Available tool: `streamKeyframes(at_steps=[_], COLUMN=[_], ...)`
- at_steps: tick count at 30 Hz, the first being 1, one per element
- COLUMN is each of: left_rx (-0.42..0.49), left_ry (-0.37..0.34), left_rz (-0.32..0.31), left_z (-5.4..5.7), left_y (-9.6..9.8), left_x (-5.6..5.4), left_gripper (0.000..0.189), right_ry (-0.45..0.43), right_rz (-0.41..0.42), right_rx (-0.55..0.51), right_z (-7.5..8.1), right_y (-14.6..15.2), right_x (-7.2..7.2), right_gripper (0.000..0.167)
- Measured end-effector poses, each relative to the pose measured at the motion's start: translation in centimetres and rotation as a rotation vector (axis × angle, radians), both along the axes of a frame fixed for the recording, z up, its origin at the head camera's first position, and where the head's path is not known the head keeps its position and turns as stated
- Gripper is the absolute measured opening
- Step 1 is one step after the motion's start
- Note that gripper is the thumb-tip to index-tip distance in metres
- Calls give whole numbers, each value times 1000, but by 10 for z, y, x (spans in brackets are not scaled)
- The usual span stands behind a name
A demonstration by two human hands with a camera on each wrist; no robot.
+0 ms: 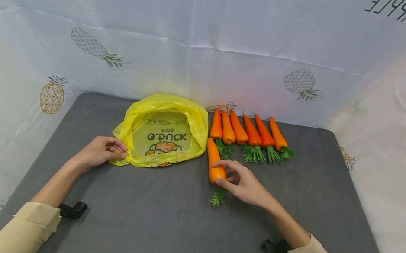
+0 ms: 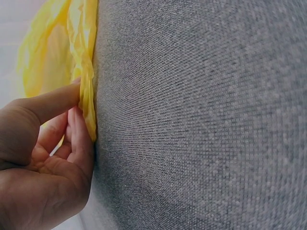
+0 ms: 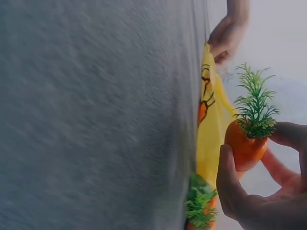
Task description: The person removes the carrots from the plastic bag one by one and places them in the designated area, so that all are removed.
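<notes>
A yellow plastic bag [image 1: 164, 133] printed with a duck lies with its mouth spread wide on the grey table. My left hand [image 1: 102, 151] pinches the bag's near left edge between thumb and fingers; the left wrist view shows the gathered yellow film [image 2: 85, 91] there. To the right of the bag, my right hand [image 1: 243, 183] holds an orange carrot [image 1: 214, 163] by its thick end. Green leaves [image 3: 257, 108] sprout from that end in the right wrist view. The carrot is off the table there, its tip hidden behind its body.
Several more carrots [image 1: 239, 131] lie in a row along the table's back edge, right of the bag, leaves toward me. A white cloth [image 1: 204, 65] with pineapple prints hangs behind the grey table [image 1: 157, 224]. Black straps with small devices [image 1: 74, 209] sit on both forearms.
</notes>
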State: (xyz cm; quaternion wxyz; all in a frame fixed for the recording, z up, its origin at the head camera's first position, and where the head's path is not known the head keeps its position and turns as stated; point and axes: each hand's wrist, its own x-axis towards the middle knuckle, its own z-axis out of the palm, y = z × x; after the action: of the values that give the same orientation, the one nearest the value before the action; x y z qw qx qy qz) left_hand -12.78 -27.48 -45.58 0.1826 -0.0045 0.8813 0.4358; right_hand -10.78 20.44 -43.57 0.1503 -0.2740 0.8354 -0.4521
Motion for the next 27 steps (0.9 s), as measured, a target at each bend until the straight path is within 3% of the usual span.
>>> streamKeyframes(at_steps=[12,23,27], left_rx=[10,12,9], left_ry=[-1,-15,25], left_rz=[-7,-21,-22], left_z=[3,7,11], left_y=[-2,-4,-3], left_x=[1,0,2], left_gripper=[34,34,34], right_ry=[-80,-60,-60], right_rz=[40,54,60], right_rx=[42,102,122], right_z=[-14,-19,-15], right_y=[-2,-8,-9], right_x=[6,2,1], right_gripper=[44,44,47])
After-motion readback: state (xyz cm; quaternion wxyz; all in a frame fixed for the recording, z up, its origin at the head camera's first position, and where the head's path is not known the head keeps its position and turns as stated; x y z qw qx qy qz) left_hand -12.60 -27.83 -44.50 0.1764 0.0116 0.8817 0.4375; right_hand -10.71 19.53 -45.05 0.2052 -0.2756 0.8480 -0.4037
